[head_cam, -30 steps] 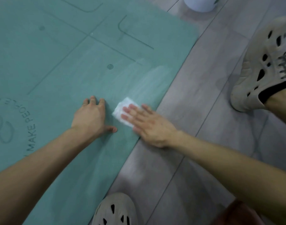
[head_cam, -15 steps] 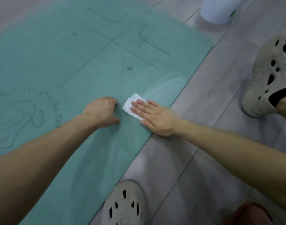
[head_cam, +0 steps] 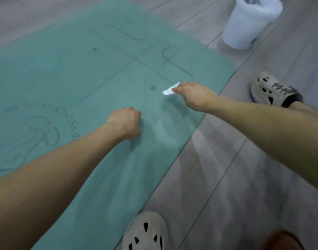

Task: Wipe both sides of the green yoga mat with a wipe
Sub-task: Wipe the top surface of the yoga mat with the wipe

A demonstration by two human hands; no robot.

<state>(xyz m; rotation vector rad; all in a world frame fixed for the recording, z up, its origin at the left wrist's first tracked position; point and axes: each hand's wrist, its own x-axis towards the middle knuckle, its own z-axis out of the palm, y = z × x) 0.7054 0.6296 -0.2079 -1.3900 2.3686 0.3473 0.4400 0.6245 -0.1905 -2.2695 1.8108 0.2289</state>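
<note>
The green yoga mat (head_cam: 68, 73) lies flat on the floor, printed with alignment lines, dots and a round logo. My right hand (head_cam: 194, 98) is raised just above the mat near its right edge and pinches a small white wipe (head_cam: 170, 88) that sticks out to the left. My left hand (head_cam: 126, 122) sits on the mat closer to me, fingers curled under into a fist, holding nothing. A paler wiped streak shows on the mat between the hands and the mat's edge.
A white bin (head_cam: 248, 24) with a plastic liner stands on the grey wooden floor (head_cam: 236, 186) beyond the mat's far right corner. My two feet in cream perforated clogs (head_cam: 145, 231) (head_cam: 273, 89) are on the floor right of the mat.
My right hand went from pressing the wipe flat on the mat to lifting it in a pinch, farther along the mat. My left hand's fingers curled into a fist. The view tilted up.
</note>
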